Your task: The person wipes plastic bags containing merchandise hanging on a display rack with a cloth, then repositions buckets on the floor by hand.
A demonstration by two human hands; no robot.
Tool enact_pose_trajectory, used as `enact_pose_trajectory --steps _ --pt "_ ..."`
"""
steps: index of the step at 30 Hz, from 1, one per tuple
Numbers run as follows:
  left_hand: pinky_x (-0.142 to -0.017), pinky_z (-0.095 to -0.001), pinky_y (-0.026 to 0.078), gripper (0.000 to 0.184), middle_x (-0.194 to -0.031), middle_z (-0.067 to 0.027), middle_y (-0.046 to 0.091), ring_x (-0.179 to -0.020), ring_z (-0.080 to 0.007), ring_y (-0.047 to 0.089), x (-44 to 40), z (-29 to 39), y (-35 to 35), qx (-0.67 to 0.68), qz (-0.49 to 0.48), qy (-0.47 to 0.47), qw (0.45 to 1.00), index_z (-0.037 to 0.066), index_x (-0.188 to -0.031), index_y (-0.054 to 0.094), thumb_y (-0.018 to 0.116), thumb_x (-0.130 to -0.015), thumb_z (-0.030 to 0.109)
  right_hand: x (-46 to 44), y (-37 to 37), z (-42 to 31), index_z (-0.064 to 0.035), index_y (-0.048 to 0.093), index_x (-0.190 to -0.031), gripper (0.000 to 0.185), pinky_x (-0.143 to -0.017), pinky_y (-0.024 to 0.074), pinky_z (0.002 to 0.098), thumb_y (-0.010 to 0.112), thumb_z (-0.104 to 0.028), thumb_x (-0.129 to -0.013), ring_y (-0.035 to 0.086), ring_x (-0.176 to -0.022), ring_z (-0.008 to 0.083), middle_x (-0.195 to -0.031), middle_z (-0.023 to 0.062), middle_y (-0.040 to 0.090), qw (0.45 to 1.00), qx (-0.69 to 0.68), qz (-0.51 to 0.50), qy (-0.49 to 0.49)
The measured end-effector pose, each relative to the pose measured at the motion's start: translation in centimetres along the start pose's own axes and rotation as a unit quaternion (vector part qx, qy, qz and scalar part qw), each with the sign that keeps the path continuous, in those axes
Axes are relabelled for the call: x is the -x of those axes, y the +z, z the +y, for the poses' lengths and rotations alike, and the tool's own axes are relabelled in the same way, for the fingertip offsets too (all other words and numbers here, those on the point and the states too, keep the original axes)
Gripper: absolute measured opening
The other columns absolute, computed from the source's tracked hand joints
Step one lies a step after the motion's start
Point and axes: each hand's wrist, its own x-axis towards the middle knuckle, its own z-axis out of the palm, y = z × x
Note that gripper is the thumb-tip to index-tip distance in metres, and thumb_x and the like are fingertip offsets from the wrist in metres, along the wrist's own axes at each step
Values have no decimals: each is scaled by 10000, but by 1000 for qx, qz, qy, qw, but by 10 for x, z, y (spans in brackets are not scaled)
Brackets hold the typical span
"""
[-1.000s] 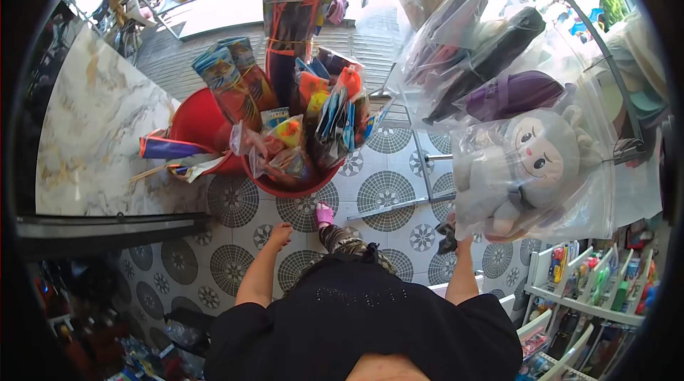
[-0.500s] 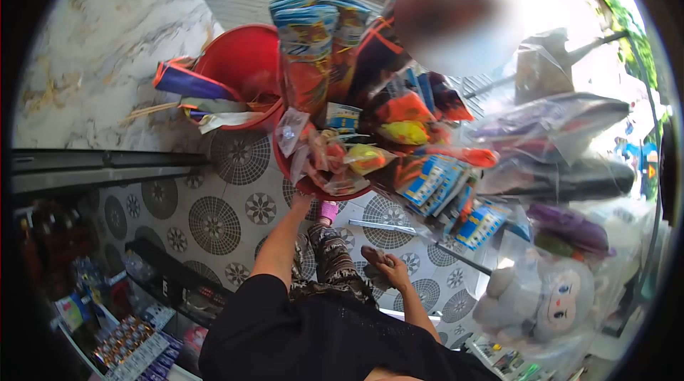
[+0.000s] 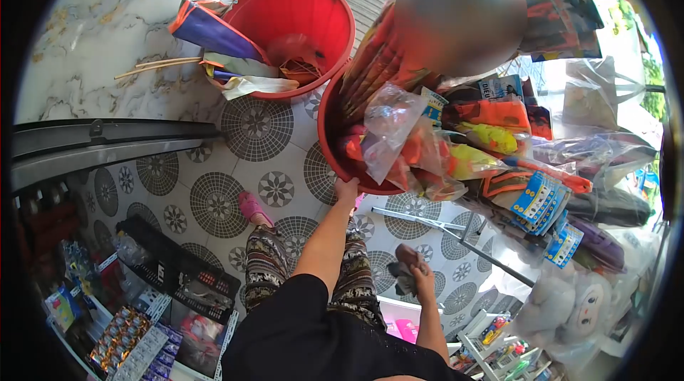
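Observation:
My left hand (image 3: 347,189) reaches up to the lower rim of a full red tub (image 3: 329,124), its fingers closed at the rim. Plastic-wrapped orange, yellow and dark packets (image 3: 491,137) fill that tub and lean out to the right. My right hand (image 3: 423,278) is lower right, closed around a brown and grey item (image 3: 407,267) that looks like cloth or a pouch. A second red tub (image 3: 313,21) stands beside the first, holding a purple and orange folded item (image 3: 221,35) and thin sticks (image 3: 160,64).
A marble-patterned surface (image 3: 114,46) is at upper left, above a dark metal rail (image 3: 107,140). A black crate (image 3: 178,267) and packaged goods lie lower left. At right are a metal stand bar (image 3: 499,263), a bagged plush toy (image 3: 570,306) and a white rack (image 3: 491,345).
My left hand has risen from beside my leg to the full tub's rim. The view has turned, and both tubs appear further right. My right hand still holds the brown and grey item.

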Motion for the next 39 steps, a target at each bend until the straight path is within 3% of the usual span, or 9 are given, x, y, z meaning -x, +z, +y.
enact_pose_trajectory --steps 6,8,10,14,21,27,32,34,39 --pt "-531 -327 588 352 -913 -111 629 -727 -217 663 -19 41 -78 -50 -81 6 995 15 -1080 523 631 -745 38 -41 4 -50 -76 549 -1148 297 -753 535 288 571 -254 -911 623 -935 192 -1059 105 631 945 -306 -2 -112" --pt "-585 -340 567 352 -891 -114 645 -749 -232 662 -33 58 -115 -113 -86 47 989 15 -1044 556 643 -704 36 -77 -28 -25 -76 530 -1184 293 -818 522 313 527 -217 -928 607 -965 220 -1115 119 612 823 -564 -57 40" --pt "-727 -368 540 329 -905 -131 669 -796 -255 661 -65 63 -147 -189 -58 90 976 16 -984 619 664 -659 48 -67 -26 1 -73 525 -1188 302 -825 517 315 532 -221 -924 600 -976 221 -1123 119 606 795 -599 -3 95" --pt "-795 -372 507 346 -896 -138 685 -859 -272 659 -120 104 -210 -253 -79 164 950 50 -957 649 690 -619 110 23 24 85 -68 516 -1196 323 -837 508 318 544 -227 -917 586 -999 222 -1139 120 592 940 -307 136 67" --pt "-839 -398 495 351 -916 -154 681 -922 -315 646 -130 227 -271 -457 -104 213 857 52 -940 644 723 -615 158 141 129 148 -58 499 -1211 362 -860 491 324 565 -239 -904 561 -1037 225 -1168 121 569 983 -80 111 120" --pt "-827 -382 499 437 -968 -159 664 -926 -307 636 -127 200 -323 -417 -71 269 866 69 -1083 607 700 -661 134 150 187 110 -50 484 -1223 398 -879 477 329 582 -249 -894 540 -1070 227 -1192 122 550 997 62 20 38" --pt "-735 -344 519 413 -925 -139 662 -801 -232 654 -70 174 -435 -332 -61 205 919 44 -1126 597 670 -723 101 125 211 72 -43 472 -1234 428 -895 464 334 597 -257 -885 522 -1098 229 -1213 123 533 984 152 -70 -60" --pt "-487 -299 489 359 -875 -124 649 -565 -188 605 -44 151 -493 -225 -43 83 970 32 -1127 594 632 -773 73 108 214 69 -40 467 -1238 441 -901 460 336 603 -261 -881 515 -1109 229 -1221 123 527 970 179 -112 -118" --pt "-470 -333 469 343 -821 -101 598 -571 -205 577 28 79 -613 -224 115 -58 966 49 -1156 572 573 -815 81 32 188 105 -33 455 -1248 473 -917 448 340 617 -269 -872 497 -1137 231 -1241 124 510 916 171 -221 -288"
